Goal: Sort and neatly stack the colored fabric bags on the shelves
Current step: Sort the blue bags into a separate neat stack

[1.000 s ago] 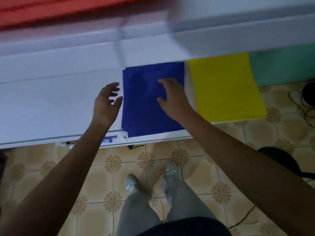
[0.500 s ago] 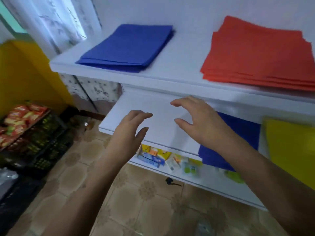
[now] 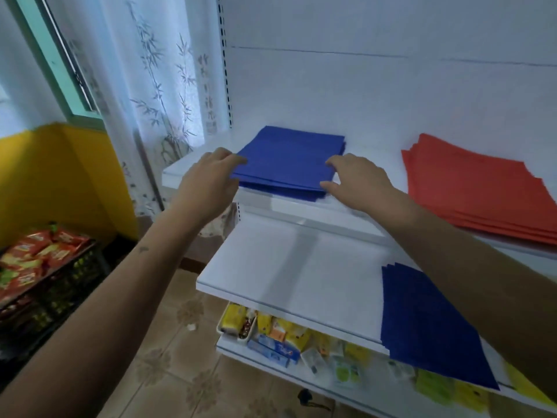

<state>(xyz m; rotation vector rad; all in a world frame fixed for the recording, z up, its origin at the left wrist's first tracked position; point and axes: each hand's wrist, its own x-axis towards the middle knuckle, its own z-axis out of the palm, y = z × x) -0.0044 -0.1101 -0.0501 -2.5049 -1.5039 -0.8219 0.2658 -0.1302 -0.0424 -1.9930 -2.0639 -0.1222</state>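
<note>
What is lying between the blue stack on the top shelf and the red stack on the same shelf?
In the head view, only bare white shelf surface lies between the upper blue stack and the red stack; the right hand reaches over its front part.

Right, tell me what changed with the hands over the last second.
Both hands rose from the lower shelf's blue stack to the upper blue stack. The left hand now touches its left edge, the right hand its right corner; no grip is visible yet. The red stack stayed put.
</note>
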